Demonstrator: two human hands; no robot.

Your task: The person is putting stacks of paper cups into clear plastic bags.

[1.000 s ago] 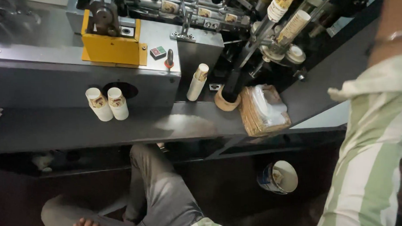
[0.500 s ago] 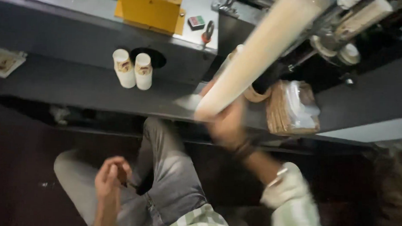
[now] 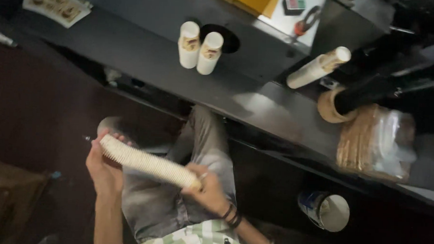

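I hold a long stack of nested white paper cups (image 3: 146, 163) level above my lap, one hand at each end. My left hand (image 3: 102, 168) cups the stack's left end. My right hand (image 3: 207, 191), with dark bands at the wrist, grips the right end. My grey trouser leg (image 3: 197, 150) lies under the stack. On the dark machine ledge (image 3: 147, 62) above stand two short stacks of printed paper cups (image 3: 199, 50), upside down.
Another cup stack (image 3: 317, 68) leans on the ledge at the right, next to a roll of brown tape (image 3: 329, 107) and a plastic-wrapped bundle of brown paper discs (image 3: 375, 142). A tin can (image 3: 325, 211) sits on the floor. Printed sheets (image 3: 55, 3) lie at the top left.
The long cup stack has come down from the machine, where my right hand held it upright, to lie level over my lap. My left hand has taken its other end.
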